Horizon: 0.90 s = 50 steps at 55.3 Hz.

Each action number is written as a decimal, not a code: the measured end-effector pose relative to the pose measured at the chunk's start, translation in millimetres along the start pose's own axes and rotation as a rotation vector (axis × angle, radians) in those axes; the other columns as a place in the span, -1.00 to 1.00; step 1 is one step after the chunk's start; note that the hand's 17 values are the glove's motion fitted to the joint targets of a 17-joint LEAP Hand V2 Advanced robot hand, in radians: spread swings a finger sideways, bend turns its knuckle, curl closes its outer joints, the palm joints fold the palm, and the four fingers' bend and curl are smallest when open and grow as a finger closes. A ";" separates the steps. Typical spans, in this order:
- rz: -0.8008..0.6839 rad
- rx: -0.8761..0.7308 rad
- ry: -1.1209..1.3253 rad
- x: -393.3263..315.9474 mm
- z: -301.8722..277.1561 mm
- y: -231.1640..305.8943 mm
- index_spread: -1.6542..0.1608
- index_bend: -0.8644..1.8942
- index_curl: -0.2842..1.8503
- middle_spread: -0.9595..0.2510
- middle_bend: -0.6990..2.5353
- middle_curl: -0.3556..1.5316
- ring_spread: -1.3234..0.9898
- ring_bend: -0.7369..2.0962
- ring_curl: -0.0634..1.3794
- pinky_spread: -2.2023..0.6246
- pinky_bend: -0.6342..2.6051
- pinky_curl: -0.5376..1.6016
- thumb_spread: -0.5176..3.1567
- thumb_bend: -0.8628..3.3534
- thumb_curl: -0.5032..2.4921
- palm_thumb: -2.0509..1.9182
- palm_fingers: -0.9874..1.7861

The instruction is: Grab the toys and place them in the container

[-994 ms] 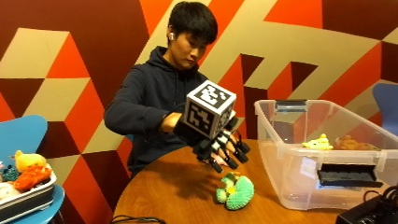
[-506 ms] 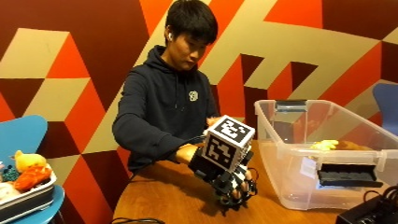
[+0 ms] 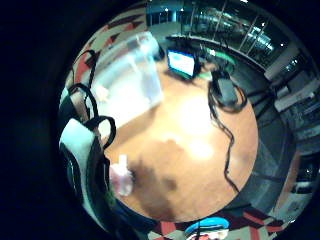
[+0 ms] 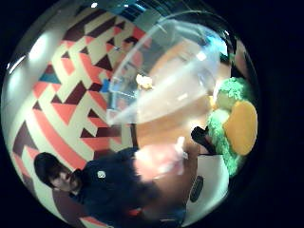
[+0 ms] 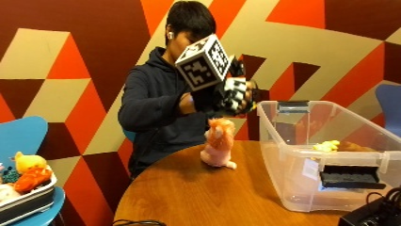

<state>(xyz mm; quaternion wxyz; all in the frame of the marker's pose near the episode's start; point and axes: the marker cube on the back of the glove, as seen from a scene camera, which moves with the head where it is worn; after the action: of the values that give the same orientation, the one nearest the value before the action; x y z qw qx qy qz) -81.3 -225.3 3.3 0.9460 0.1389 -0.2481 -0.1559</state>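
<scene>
Fuzzy plush toy (image 4: 232,124), clear glossy plastic container (image 5: 325,155), smooth polished wooden table (image 5: 206,197), furry pink toy (image 5: 219,149).

The room is evenly and warmly lit in the outside view, with soft sheen on the round brown wooden table (image 5: 206,197) and pale reflections on the clear plastic storage container (image 5: 325,155). The black-gloved right hand (image 5: 228,96) is smeared by motion blur. In the little-finger palm view a bright glare patch sits on the tabletop beside a dark soft-edged shadow, and everything bends strongly toward the rim. In the thumb palm view the green and orange plush toy (image 4: 232,126) is close and soft, probably out of focus; the container wall shows white glints.
</scene>
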 end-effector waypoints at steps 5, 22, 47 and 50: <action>-0.060 0.141 -0.056 -31.9 -22.9 -18.9 0.42 0.04 -0.31 0.24 0.01 0.18 -0.22 0.40 -0.01 0.26 0.04 0.06 -0.49 -0.53 -0.04 0.45 0.42; -0.031 0.206 -0.135 -80.1 41.5 -86.1 0.39 0.01 -0.14 0.22 0.04 0.30 -0.21 0.46 0.10 0.26 0.14 0.15 -0.57 -0.54 0.02 0.41 0.13; -0.114 -0.352 -0.048 -72.0 30.1 9.1 0.61 -0.31 -0.39 0.60 -0.44 -0.07 0.09 -0.28 -0.41 0.55 -0.15 -0.10 -0.10 -0.60 -0.26 0.17 -0.41; -0.137 -0.431 -0.025 -72.8 29.8 34.0 0.61 -0.31 -0.41 0.60 -0.45 -0.08 0.10 -0.29 -0.42 0.56 -0.16 -0.11 -0.09 -0.60 -0.28 0.16 -0.39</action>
<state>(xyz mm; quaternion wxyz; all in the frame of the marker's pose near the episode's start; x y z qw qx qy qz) -149.1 -173.3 8.8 0.9378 -0.0520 -0.2106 -0.2709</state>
